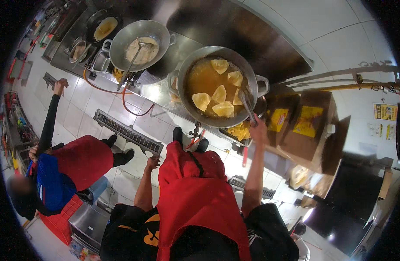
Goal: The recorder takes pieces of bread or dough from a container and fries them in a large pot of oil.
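My right hand [259, 130] is closed on the handle of metal tongs [247, 102], whose far end lies over the right side of a large two-handled metal wok [219, 50]. In the wok's brown oil float several pale yellow folded pieces of dough [224, 109]. The tongs' end is beside one piece; whether they grip it cannot be told. Low on my left side, away from the wok, hangs my left hand [152, 162], fingers curled, near the end of a floor drain grate; nothing can be made out in it.
A second wok [169, 49] with a ladle [134, 60] stands left on the steel counter. Brown cardboard boxes [309, 130] are at the right. A co-worker in a red apron [84, 161] stands at my left, one arm outstretched. Orange gas hoses [102, 89] hang below the counter.
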A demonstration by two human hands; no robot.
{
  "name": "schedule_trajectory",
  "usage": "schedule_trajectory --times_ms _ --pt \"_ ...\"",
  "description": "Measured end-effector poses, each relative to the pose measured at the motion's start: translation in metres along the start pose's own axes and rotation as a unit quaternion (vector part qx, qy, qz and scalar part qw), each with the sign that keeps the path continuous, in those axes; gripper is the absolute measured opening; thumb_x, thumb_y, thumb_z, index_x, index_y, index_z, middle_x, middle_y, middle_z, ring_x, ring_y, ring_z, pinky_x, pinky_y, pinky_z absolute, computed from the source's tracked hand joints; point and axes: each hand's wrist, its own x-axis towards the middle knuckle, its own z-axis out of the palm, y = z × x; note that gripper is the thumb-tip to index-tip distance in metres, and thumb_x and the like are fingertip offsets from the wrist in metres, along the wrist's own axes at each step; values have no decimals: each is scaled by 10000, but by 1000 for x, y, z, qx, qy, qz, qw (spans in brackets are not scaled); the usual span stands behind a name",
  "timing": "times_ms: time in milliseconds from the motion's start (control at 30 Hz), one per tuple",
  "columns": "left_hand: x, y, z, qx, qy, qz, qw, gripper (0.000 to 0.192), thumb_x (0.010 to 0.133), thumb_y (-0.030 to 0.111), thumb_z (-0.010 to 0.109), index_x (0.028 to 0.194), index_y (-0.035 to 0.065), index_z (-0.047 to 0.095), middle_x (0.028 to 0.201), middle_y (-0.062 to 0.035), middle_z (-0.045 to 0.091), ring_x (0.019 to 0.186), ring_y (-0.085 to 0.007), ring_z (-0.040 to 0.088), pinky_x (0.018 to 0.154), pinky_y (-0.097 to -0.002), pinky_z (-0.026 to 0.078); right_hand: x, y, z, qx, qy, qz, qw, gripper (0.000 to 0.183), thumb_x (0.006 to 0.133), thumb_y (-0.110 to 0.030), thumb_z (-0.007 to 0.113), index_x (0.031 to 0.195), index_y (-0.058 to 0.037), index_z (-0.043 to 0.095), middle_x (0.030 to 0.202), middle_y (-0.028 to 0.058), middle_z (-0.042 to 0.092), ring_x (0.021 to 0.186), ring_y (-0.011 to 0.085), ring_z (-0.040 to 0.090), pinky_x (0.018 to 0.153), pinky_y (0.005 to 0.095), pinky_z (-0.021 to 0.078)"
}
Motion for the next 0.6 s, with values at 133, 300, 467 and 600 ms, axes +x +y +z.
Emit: schedule_trajectory --times_ms 133,300,467,600 --pt "2 2 2 -28 -30 5 999 325 848 285 552 1088 66 541 905 -94 638 610 -195 593 470 -336 454 31 -21 4 94 -34 32 995 419 792 -195 590 1192 -83 543 889 188 638 786 301 625 702 356 481" --pt "16 13 -5 -8 -42 87 995 319 831 263 546 1059 41 557 814 -84 646 596 -162 603 447 -290 454 67 1 46 401 -101 236 879 278 813 -170 583 1058 -39 579 761 82 614 537 118 509 452 219 395" --pt "23 18 -11 -7 -14 113 993 315 812 246 557 1048 38 568 778 -78 647 569 -145 601 441 -272 457 77 8 67 596 -147 356 704 104 829 -159 565 892 -79 549 715 51 569 457 45 381 335 163 253" --pt "7 15 -12 -48 5 46 998 311 803 233 576 1042 35 562 797 -85 649 577 -159 604 447 -286 456 69 -1 73 654 -159 310 672 167 816 -155 581 955 -63 569 724 55 563 457 64 397 342 173 267"
